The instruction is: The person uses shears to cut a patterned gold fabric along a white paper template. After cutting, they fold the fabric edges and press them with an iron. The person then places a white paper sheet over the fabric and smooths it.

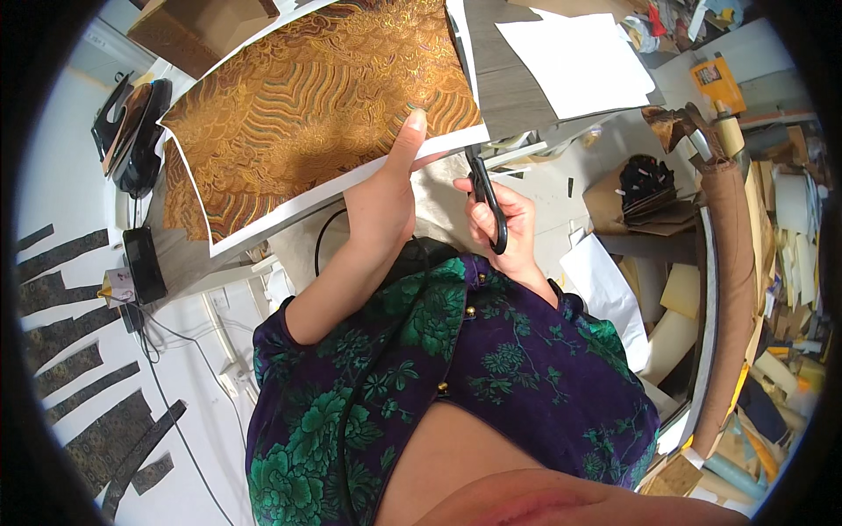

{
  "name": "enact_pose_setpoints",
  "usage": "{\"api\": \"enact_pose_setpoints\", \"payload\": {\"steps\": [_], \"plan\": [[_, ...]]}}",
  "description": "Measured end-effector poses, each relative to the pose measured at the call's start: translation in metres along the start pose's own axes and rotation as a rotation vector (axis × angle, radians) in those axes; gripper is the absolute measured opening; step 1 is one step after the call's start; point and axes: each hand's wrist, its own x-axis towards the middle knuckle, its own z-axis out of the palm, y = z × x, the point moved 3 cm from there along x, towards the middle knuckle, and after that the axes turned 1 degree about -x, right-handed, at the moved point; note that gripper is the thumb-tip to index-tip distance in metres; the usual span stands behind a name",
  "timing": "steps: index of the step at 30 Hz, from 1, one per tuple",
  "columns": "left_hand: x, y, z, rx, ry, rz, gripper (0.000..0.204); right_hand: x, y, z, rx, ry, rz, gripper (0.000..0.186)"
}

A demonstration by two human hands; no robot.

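My left hand [384, 200] grips the lower edge of a sheet of gold brocade fabric [303, 110] with white backing showing as a border. Its thumb presses on the patterned face, while the fingers are hidden beneath. In my right hand [516, 223] is a pair of scissors [488, 197], with fingers around the black handles. Their blades point up along the right edge of the sheet, partly hidden by it; how far apart they are, I cannot tell. Another piece of the gold brocade [182, 197] lies below the sheet's left side.
White paper [583, 66] lies on the grey table [511, 107] at the far right. A cardboard box [197, 39] stands at the back left, near a black device [145, 131]. Dark patterned strips [66, 254] are at left. At right are a brown roll [730, 263] and cluttered scraps.
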Motion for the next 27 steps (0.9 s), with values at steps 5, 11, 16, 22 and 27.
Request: {"api": "enact_pose_setpoints", "payload": {"steps": [5,11,16,22,27], "plan": [[-0.002,-0.005,0.0,0.012,-0.027,-0.036,0.025,-0.003,0.004,0.003,0.016,0.035,0.021,0.03],[-0.009,-0.008,-0.001,0.106,-0.076,-0.077,0.029,0.0,0.003,0.001,0.02,0.028,-0.037,0.04],[-0.017,-0.019,0.0,0.116,-0.083,-0.17,0.025,0.002,0.0,-0.002,-0.004,0.099,-0.07,0.038],[-0.016,-0.022,-0.003,0.159,-0.091,-0.124,0.026,-0.002,0.005,-0.004,0.037,0.14,-0.037,0.031],[-0.018,-0.032,-0.005,0.294,-0.169,-0.147,0.029,0.0,-0.005,-0.014,-0.022,0.16,-0.112,0.034]]}}
